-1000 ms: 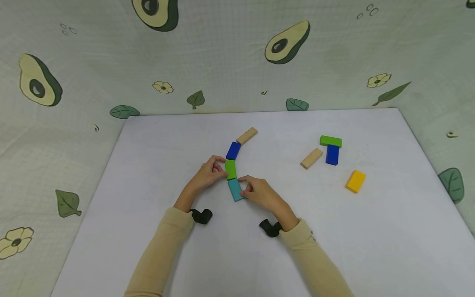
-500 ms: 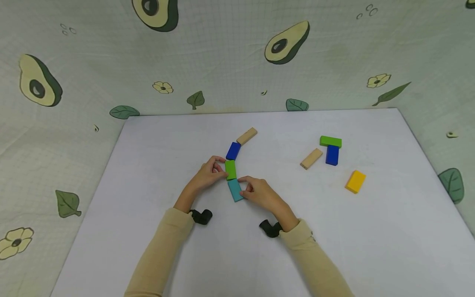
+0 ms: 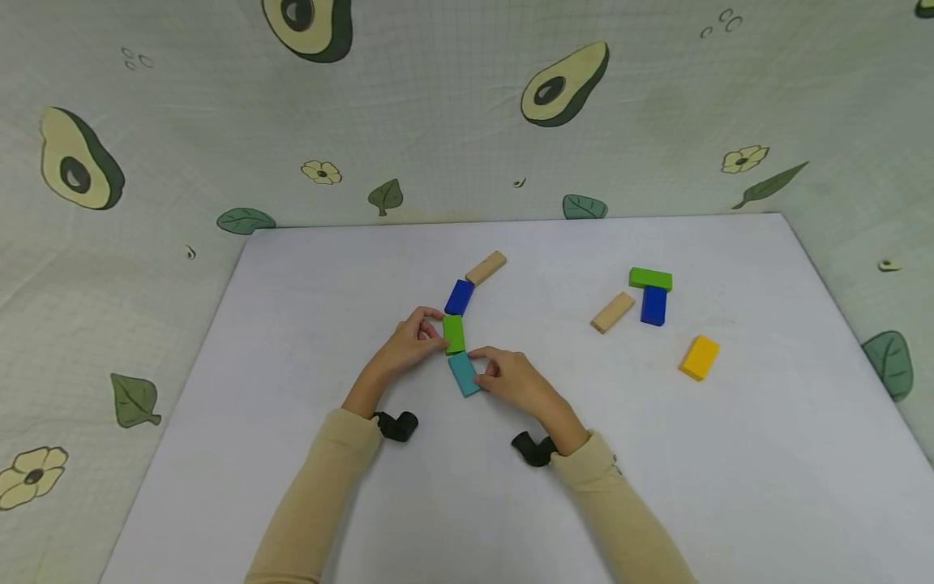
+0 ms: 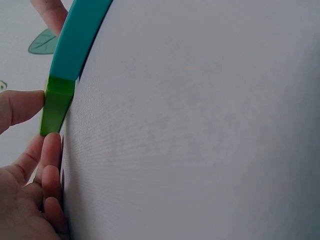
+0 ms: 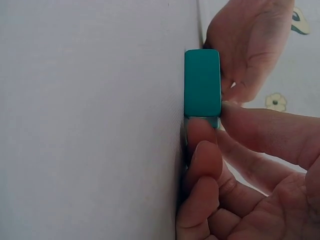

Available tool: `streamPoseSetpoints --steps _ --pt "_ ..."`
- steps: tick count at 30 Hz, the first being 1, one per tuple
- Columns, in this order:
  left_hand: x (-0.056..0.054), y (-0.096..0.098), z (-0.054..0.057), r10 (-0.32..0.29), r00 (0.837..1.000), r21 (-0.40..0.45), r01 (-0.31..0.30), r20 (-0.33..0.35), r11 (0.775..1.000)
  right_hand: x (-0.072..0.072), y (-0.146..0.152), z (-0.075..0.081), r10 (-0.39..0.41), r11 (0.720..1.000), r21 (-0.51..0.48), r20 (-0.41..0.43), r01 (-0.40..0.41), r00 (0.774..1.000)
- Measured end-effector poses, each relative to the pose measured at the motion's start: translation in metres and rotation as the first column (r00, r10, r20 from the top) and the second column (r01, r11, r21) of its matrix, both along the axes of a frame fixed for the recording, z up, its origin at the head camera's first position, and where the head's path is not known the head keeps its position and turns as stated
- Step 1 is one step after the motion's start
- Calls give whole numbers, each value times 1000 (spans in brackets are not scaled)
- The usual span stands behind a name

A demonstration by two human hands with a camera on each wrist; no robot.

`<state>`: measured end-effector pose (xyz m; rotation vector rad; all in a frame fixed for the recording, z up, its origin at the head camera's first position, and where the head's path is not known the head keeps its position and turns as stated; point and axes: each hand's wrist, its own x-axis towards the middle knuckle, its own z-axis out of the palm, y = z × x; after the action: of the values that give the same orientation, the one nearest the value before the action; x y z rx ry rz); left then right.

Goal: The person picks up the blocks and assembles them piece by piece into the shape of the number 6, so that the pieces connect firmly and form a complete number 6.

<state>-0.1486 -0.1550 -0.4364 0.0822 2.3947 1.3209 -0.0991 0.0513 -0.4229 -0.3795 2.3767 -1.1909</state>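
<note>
In the head view, a line of flat-lying blocks curves over the white tabletop (image 3: 409, 503): a plain wooden block (image 3: 486, 267) at the far end, then a dark blue block (image 3: 459, 297), a green block (image 3: 454, 334) and a teal block (image 3: 462, 373) nearest. My left hand (image 3: 404, 345) holds the green block from its left side, thumb and index finger at its corners. From the right, my right hand (image 3: 520, 383) holds the teal block (image 5: 202, 82) between thumb and fingers. Green and teal meet end to end in the left wrist view.
Off to the right lie a second green block (image 3: 651, 277), a blue block (image 3: 653, 306) against it, another wooden block (image 3: 613, 312) and a yellow block (image 3: 699, 357). Black wrist-worn pieces (image 3: 397, 426) jut inward from both cuffs. Avocado-print cloth (image 3: 452, 122) rises behind the table.
</note>
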Motion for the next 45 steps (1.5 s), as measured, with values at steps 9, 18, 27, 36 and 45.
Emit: streamPoseSetpoints --steps 9,18,27,36,45 --pt "-1 0 -1 -10 1000 -2 10 -4 1000 -1 2 -2 -12 1000 8 -11 12 1000" --pt "-1 1 0 -6 1000 2 6 6 1000 -2 3 -1 -12 1000 11 -18 13 1000" --pt "-1 0 -2 -2 1000 9 2 9 1000 -2 9 1 -27 1000 -4 -32 27 999" --pt "1 1 5 7 999 35 -8 34 999 -8 52 25 -126 992 -39 -103 123 987" --pt "0 -2 1 16 998 57 -20 58 998 -9 95 49 -271 962 -8 -148 273 951"
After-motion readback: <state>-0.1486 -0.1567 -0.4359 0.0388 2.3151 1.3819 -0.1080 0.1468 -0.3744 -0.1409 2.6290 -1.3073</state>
